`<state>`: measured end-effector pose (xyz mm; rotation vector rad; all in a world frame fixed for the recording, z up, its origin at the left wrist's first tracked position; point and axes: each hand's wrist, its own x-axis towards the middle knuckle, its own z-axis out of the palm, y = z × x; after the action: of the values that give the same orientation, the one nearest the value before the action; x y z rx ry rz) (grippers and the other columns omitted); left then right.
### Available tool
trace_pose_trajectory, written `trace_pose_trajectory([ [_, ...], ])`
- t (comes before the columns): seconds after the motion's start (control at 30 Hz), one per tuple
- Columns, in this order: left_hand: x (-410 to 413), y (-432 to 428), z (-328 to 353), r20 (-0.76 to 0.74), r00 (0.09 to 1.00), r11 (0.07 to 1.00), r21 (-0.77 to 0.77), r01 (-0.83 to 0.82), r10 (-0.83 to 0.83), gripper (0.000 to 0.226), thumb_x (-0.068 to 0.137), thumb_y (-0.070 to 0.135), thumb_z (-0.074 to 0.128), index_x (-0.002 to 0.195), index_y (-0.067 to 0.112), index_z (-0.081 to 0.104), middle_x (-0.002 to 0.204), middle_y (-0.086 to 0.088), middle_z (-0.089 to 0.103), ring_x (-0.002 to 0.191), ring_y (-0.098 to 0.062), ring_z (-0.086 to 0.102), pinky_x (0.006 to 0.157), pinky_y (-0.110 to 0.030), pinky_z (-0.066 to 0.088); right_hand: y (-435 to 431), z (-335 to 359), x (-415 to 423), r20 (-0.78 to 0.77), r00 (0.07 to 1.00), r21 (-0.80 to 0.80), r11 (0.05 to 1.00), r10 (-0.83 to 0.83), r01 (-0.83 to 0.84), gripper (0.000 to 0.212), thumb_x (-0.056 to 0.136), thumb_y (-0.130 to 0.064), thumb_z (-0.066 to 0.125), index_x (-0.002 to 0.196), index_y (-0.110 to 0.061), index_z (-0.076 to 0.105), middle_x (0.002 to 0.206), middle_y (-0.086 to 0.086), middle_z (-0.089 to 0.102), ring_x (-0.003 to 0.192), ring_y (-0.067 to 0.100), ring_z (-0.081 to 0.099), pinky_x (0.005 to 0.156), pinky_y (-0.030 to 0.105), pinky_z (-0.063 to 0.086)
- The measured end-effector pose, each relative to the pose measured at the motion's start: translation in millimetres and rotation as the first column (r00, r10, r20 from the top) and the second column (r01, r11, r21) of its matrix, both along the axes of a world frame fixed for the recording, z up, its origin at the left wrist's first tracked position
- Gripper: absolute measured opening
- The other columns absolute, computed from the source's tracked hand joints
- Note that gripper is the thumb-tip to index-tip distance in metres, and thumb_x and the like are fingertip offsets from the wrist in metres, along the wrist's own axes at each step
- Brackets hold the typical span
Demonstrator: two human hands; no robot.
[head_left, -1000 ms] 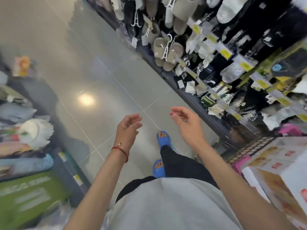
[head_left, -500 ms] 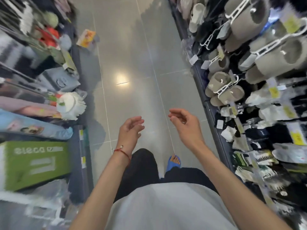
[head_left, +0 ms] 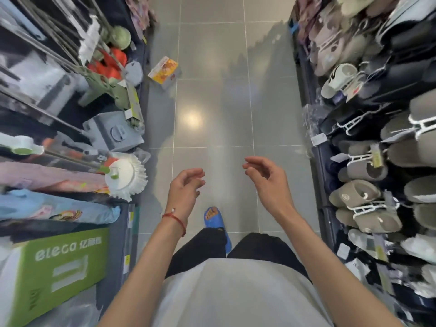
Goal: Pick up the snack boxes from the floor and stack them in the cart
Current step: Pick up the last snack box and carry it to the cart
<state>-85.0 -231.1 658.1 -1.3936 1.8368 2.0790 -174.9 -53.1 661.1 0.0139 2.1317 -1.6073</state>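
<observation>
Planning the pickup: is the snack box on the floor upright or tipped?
Tipped: the snack box sits slanted on the floor, its printed face turned upward.

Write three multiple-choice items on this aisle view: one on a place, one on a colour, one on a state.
1. Where is the snack box?
A. In a cart
B. On the floor, ahead and to the left
C. On a shelf among slippers

2. What colour is the sandal?
A. Red
B. White
C. Blue

3. What are the left hand and right hand doing?
A. Both hold nothing, fingers loosely curled
B. Both grip the snack box
C. One pushes a cart

Answers:
1 B: the snack box lies on the floor, well ahead at the left.
2 C: the sandal on the visible foot is blue.
3 A: both hands are held out above the floor with nothing in them.
</observation>
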Motion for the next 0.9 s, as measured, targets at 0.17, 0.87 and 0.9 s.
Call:
trace_pose_trajectory([
  [0.17,-77,-67,7,-0.009,1.0,1.0,-0.006,0.009,-0.009,0.024,0.099,0.004,0.052,0.106,0.022,0.066,0.111,0.004,0.071,0.105,-0.016,0.067,0.095,-0.036,0.049,-69,6,-74,0.011,1.0,-0.014,1.0,0.001,0.0,0.026,0.098,-0.005,0.061,0.114,-0.023,0.073,0.103,-0.006,0.077,0.102,0.008,0.071,0.096,0.026,0.055],
  [0.87,-424,-260,2,0.008,0.929,0.926,0.073,-0.37,0.371,0.021,0.098,0.005,0.054,0.106,0.02,0.067,0.117,-0.002,0.071,0.112,-0.022,0.067,0.099,-0.04,0.052,-292,-1,-462,0.124,0.934,-0.022,0.942,0.335,-0.335,0.023,0.098,-0.012,0.065,0.103,-0.033,0.072,0.107,-0.002,0.077,0.103,0.016,0.071,0.091,0.027,0.055],
  [0.9,-437,-272,1,0.012,0.922,0.919,0.076,-0.386,0.386,0.021,0.098,0.004,0.054,0.105,0.02,0.067,0.114,-0.002,0.071,0.11,-0.022,0.067,0.096,-0.038,0.052,-305,-3,-476,0.136,0.931,-0.015,0.94,0.34,-0.341,0.023,0.098,-0.011,0.065,0.104,-0.032,0.072,0.107,-0.003,0.077,0.103,0.016,0.07,0.091,0.026,0.054],
])
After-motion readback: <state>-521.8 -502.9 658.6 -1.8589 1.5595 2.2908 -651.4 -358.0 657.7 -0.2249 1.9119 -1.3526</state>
